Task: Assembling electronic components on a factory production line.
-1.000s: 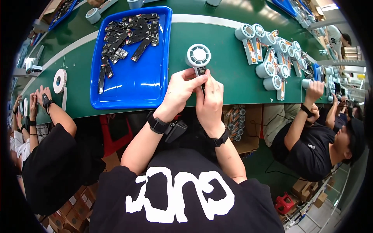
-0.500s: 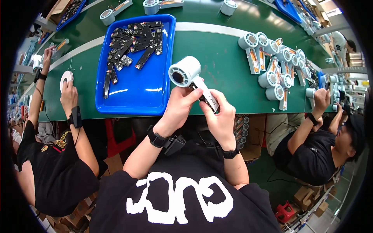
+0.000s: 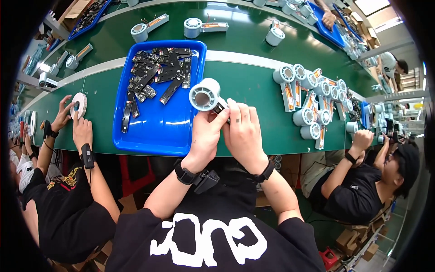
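Between both hands I hold a pale blue-white handheld fan (image 3: 205,94), its round head up and to the left. My left hand (image 3: 205,136) grips it just below the head, thumb on the handle. My right hand (image 3: 244,133) is closed over the handle's lower part, fingers laid across it, so most of the handle is hidden. A small dark part (image 3: 220,107) shows in the handle near the head. Beside my left hand stands a blue tray (image 3: 156,140) with many black strip-shaped parts (image 3: 170,88) inside.
A cluster of similar fan bodies (image 3: 312,97) with open handles lies to the right on the green table (image 3: 258,90). More fan units (image 3: 192,28) sit beyond the white strip. A person at left handles a white tape roll (image 3: 79,106); another person (image 3: 358,181) works at right.
The fan has turned and come slightly left and down. My right hand has moved from the handle's end up over its face. The view has shifted, so the table appears lower.
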`<state>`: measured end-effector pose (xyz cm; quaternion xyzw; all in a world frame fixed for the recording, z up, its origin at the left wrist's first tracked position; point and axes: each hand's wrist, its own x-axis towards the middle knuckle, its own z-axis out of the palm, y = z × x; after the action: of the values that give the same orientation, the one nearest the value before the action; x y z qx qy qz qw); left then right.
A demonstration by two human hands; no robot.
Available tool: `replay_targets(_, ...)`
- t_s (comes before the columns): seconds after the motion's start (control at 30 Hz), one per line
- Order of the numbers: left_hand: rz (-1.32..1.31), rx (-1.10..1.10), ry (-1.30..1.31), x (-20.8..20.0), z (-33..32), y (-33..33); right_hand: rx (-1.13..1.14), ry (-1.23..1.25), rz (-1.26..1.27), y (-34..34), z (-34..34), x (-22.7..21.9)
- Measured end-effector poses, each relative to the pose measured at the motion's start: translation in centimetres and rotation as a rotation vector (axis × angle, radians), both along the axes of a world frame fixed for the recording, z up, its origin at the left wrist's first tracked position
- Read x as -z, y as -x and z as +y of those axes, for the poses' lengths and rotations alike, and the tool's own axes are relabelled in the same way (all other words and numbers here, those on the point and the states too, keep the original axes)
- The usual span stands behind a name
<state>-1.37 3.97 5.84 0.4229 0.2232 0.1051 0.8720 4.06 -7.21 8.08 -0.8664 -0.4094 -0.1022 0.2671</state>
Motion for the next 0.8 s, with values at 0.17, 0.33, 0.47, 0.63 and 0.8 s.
replay_targets(0.17,-0.162,-0.211,0.027,-5.5,0.6,1.0,0.047,-0.206,0.203,-8.0,2.4,-0.6)
replay_targets(0.33,-0.855,0.354,0.375,-13.5,0.1,5.6,0.369,-0.142,0.364,-28.4,8.1,2.4)
replay_targets(0.47,-0.817,0.721,0.854,-19.6,0.3,7.5,0.479,0.089,0.22,-37.4,8.9,5.4)
replay_targets(0.63,-1.206,0.508,0.801,-19.8,0.3,5.9,0.533,0.125,-0.123,-36.5,10.4,7.4)
replay_targets(0.8,-0.971,1.371,0.429,-20.9,2.7,3.9,0.075,0.342,-0.39,-31.6,13.2,5.5)
